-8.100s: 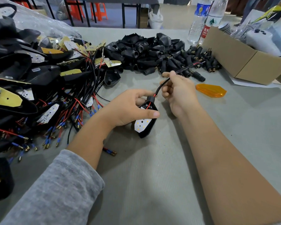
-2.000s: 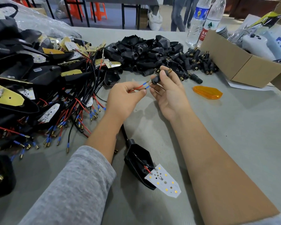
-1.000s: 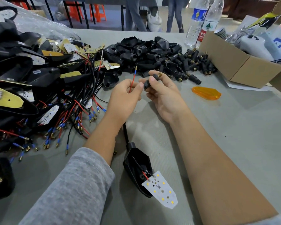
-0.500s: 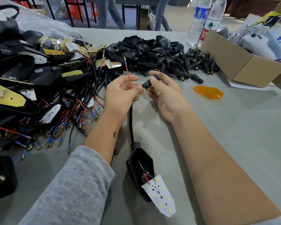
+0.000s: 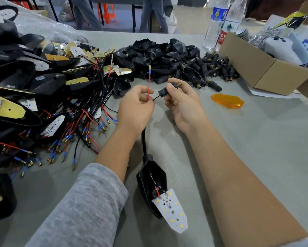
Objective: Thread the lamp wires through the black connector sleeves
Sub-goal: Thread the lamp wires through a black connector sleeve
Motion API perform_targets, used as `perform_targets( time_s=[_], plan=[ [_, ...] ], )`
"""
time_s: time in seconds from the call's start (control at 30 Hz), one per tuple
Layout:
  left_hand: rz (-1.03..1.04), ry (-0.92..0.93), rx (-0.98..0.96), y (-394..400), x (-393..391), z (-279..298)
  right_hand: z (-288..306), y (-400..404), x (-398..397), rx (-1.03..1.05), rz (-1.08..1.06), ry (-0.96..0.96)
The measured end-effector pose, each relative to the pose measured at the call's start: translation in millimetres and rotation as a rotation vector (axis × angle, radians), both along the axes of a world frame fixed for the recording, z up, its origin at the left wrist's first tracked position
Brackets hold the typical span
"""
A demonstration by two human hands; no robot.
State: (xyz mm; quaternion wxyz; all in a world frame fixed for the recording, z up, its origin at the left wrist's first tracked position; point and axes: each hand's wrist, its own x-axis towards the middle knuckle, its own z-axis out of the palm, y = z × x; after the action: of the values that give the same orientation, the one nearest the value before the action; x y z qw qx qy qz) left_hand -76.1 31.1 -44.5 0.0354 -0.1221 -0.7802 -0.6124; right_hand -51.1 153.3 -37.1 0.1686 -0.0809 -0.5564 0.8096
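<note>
Nearest on the grey worktop lies a black lamp housing with its white LED board tipped out at the near end, joined by short red and black leads. From the housing's far end a black cable runs up into the left hand, whose grey sleeve crosses the lower left.

The left hand pinches a red wire between thumb and fingertips – the wire stands upright, ending in a blue-collared brass tip. A thin black wire bends from that same pinch across to the right hand. The right hand's fingers and thumb are curled round 1 black connector sleeve, its threaded brass end pointing away; the black wire enters the sleeve's near mouth.

Just right of the hands an orange lens lies flat. To the left sprawls a heap of wired lamp housings – red and black leads spilling toward the left forearm. Farther back sits a pile of black sleeves and housings, then a cardboard box and 2 water bottles
</note>
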Motion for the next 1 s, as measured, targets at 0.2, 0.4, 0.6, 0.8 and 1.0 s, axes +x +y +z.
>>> perform_targets(
  time_s=[0.2,0.4,0.6,0.8,1.0],
  plan=[
    [0.016,0.012,0.111,0,-2,-3,0,-5,1,0.136,0.055,-0.005],
    [0.005,0.017,0.134,0,-2,-2,5,-4,1,0.016,0.049,-0.049],
    [0.003,0.015,0.124,-2,-1,0,3,-5,2,0.044,0.039,-0.021],
    [-0.046,0.042,0.229,-3,3,6,2,-2,0,-0.025,-0.015,-0.019],
    [-0.063,-0.004,0.587,-7,1,15,-3,0,-5,-0.009,-0.03,-0.036]
  ],
)
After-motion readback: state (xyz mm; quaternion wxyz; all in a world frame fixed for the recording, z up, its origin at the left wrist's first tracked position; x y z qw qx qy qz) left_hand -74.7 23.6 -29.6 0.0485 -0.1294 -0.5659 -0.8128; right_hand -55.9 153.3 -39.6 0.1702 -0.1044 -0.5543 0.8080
